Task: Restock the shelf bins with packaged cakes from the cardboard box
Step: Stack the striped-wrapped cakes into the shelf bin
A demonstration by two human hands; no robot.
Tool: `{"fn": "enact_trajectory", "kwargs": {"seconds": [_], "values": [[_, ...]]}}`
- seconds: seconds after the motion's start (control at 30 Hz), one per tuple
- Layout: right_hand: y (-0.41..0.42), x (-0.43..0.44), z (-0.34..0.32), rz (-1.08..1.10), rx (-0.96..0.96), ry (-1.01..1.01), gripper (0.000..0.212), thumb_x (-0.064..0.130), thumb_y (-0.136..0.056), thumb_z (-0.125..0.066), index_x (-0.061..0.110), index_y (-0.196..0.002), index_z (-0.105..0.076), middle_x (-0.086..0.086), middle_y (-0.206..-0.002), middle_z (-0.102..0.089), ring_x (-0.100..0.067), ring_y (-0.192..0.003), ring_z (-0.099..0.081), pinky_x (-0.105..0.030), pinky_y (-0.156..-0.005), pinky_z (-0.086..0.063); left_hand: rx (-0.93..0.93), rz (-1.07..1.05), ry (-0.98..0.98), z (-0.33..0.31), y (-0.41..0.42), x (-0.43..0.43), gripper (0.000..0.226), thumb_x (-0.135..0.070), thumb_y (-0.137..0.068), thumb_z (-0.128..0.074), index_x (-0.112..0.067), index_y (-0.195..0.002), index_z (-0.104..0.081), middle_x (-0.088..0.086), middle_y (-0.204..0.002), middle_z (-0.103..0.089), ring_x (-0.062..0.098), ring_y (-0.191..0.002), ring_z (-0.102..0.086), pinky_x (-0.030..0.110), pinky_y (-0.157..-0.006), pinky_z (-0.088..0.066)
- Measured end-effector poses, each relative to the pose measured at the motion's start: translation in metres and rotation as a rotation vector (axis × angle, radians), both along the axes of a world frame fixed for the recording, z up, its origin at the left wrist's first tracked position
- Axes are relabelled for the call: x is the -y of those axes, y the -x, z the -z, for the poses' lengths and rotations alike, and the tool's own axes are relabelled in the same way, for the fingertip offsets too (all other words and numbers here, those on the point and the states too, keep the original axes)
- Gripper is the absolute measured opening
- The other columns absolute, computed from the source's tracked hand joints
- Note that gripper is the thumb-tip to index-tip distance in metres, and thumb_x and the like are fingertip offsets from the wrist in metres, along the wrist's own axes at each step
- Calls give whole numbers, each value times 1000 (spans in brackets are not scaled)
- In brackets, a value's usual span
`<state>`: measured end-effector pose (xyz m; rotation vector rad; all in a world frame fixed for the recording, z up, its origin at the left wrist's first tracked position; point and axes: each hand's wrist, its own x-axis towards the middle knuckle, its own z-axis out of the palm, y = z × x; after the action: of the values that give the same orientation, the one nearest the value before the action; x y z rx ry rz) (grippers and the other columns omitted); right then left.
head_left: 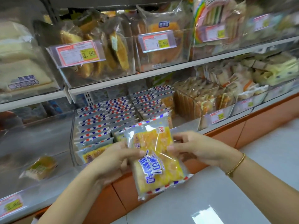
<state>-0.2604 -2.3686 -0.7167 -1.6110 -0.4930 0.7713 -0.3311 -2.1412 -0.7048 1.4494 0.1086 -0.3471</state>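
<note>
I hold one packaged cake (159,160), a yellow slice in a clear wrapper with blue lettering and a red-and-blue striped edge, in both hands in front of the lower shelf. My left hand (113,160) grips its left side and my right hand (195,151) pinches its right side. Just behind it a clear shelf bin (73,136) holds several rows of the same striped packs (105,120), standing upright. The cardboard box is out of view.
An almost bare clear bin (29,143) to the left holds a single green-labelled cake (40,167). Bins of other breads and sandwiches fill the upper shelf (145,75) and the right side. An orange shelf base (258,126) meets the grey floor (226,199).
</note>
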Motion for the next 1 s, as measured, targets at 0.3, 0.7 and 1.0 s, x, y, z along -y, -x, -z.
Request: {"fn": "enact_trajectory", "kwargs": {"seconds": [0.3,0.7,1.0], "values": [[-31,48,-29,293,198,-37,45,14,-66,-76,20,-109,-65,3,-90,-75,-11,-77,-70,-24,-62,-55,171,-4,-17,-28,-78,58,50,14,-79,-62,-7,-123,-54,16,-111,-70,30,-101,-68,35,-85,-58],[-212,20,-27,736,479,401,74,17,-75,-80,7,-140,-46,-11,-134,-56,-28,-119,-55,-36,-99,-46,556,75,-1561,17,-142,36,34,-17,-96,-51,-23,-129,-55,-3,-139,-48,20,-115,-56,34,-88,-50],[-235,-42,36,468,520,903,28,10,-99,-41,0,-116,-60,-15,-120,-62,-31,-110,-60,-32,-81,-45,641,29,-1531,24,-154,30,32,-10,-92,-52,-26,-117,-64,-8,-125,-57,16,-103,-60,33,-84,-51]]}}
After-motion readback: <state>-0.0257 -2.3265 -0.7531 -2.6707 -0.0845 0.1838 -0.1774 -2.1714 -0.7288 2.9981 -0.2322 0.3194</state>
